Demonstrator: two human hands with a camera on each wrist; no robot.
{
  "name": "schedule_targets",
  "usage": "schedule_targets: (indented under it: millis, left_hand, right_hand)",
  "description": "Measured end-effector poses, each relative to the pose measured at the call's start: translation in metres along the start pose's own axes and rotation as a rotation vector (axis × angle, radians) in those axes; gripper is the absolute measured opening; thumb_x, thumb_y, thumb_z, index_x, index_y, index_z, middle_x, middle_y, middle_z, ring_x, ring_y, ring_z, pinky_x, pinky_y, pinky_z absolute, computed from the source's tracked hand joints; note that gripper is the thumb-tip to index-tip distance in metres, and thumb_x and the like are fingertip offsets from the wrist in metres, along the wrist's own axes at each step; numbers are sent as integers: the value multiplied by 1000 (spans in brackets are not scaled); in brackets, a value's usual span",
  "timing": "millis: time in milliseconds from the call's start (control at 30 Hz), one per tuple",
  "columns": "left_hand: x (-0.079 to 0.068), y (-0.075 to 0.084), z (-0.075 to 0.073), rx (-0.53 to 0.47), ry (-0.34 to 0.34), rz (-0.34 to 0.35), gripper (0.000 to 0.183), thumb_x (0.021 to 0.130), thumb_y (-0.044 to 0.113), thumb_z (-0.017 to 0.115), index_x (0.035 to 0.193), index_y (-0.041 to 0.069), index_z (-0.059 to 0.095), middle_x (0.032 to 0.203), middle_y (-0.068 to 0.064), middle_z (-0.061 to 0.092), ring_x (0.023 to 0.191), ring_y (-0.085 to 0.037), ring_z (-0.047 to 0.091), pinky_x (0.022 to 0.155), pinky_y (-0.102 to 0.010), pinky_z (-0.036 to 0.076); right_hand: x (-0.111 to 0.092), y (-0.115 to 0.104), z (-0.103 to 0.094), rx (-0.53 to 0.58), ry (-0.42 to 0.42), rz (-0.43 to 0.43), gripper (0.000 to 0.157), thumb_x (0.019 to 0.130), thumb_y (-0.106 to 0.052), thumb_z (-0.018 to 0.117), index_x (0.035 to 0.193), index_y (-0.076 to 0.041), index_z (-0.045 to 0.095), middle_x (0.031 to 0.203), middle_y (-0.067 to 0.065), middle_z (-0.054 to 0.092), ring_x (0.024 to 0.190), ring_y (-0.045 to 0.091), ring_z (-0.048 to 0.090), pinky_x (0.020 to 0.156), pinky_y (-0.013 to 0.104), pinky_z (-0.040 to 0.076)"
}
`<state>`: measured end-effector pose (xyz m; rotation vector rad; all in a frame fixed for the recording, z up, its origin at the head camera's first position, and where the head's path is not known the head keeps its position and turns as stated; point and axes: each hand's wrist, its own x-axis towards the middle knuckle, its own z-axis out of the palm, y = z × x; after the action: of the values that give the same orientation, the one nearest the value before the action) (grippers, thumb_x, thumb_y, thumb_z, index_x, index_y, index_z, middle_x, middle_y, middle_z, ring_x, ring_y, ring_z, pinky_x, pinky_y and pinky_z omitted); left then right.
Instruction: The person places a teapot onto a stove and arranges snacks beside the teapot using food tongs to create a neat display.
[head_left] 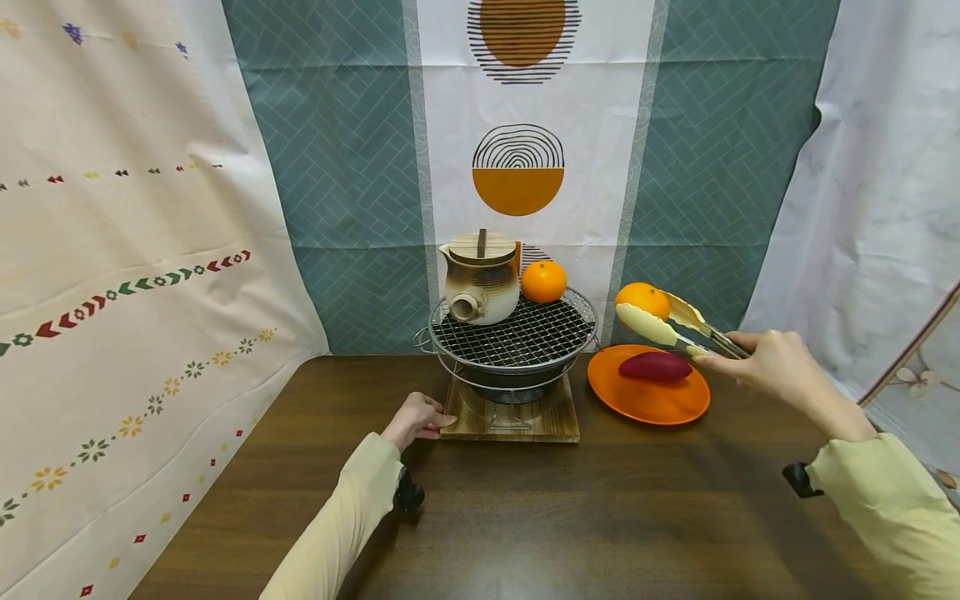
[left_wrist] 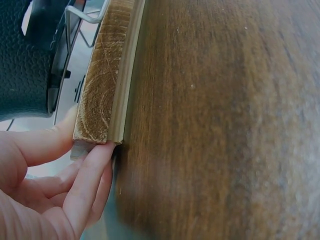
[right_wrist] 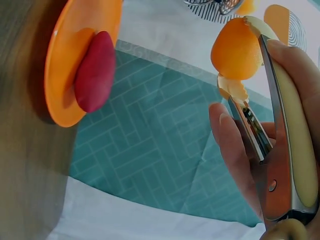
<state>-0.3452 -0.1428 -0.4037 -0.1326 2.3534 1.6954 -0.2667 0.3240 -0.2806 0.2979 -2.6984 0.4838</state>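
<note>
My right hand (head_left: 780, 377) grips a pair of tongs (head_left: 651, 327) with cream tips and metal arms. An orange (head_left: 639, 297) is clasped between the tips, raised above an orange plate (head_left: 692, 407). On that plate lies a purple-red sweet potato (head_left: 656, 367). At the near left corner of a square wooden board (head_left: 480, 429), my left hand (head_left: 415, 418) pinches the edge, thumb on the upper side in the left wrist view. The board carries a round grill (head_left: 517, 346) with a wire mesh. A clay teapot (head_left: 491, 300) and a second orange (head_left: 544, 282) sit on the mesh.
The brown wooden table (head_left: 570, 525) extends in front of the board and plate. A patterned curtain (head_left: 352, 208) hangs close behind the grill. Pale cloth (head_left: 150, 333) borders the left side, and a light marbled cloth (head_left: 885, 250) borders the right.
</note>
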Motion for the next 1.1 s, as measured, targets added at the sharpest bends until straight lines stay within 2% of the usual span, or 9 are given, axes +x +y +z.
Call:
schedule_targets:
  millis: [200, 667, 800, 933, 1100]
  left_hand:
    - [1, -1, 0, 2, 1, 0, 39, 78, 0, 69, 106, -17, 50, 79, -14, 52, 59, -19, 50, 60, -34, 51]
    - [1, -3, 1, 1, 1, 9, 41, 79, 0, 68, 108, -19, 48, 85, -19, 53, 64, -21, 53, 64, -37, 51]
    - [1, -3, 0, -3, 3, 8, 40, 79, 0, 68, 108, -19, 49, 85, -19, 54, 66, -21, 55, 64, -38, 51]
    - [0, -2, -1, -7, 3, 10, 39, 79, 0, 67, 108, -20, 49, 83, -19, 55, 66, -21, 55, 64, -38, 51]
    - [0, -2, -1, 3, 2, 14, 39, 79, 0, 67, 108, -20, 49, 84, -18, 54, 64, -21, 53, 64, -38, 51]
  right_hand:
    - [4, -6, -4, -6, -1, -14, 41, 76, -49, 67, 86, -10, 63, 46, -5, 45, 41, 16, 44, 41, 31, 31]
    - [14, -25, -10, -17, -5, -52, 42, 75, -52, 67, 85, -11, 61, 48, -4, 45, 41, 15, 46, 41, 31, 33]
    - [18, -32, -11, -1, -29, -50, 48, 74, -53, 67, 94, -10, 64, 50, -3, 47, 41, 15, 47, 42, 31, 35]
    - [20, -38, -13, 27, -71, -19, 63, 73, -56, 66, 110, -6, 63, 53, 0, 48, 42, 15, 49, 43, 32, 37]
    - [23, -43, -13, 22, -76, -32, 62, 73, -57, 66, 108, -5, 63, 51, 0, 47, 41, 15, 49, 43, 31, 38]
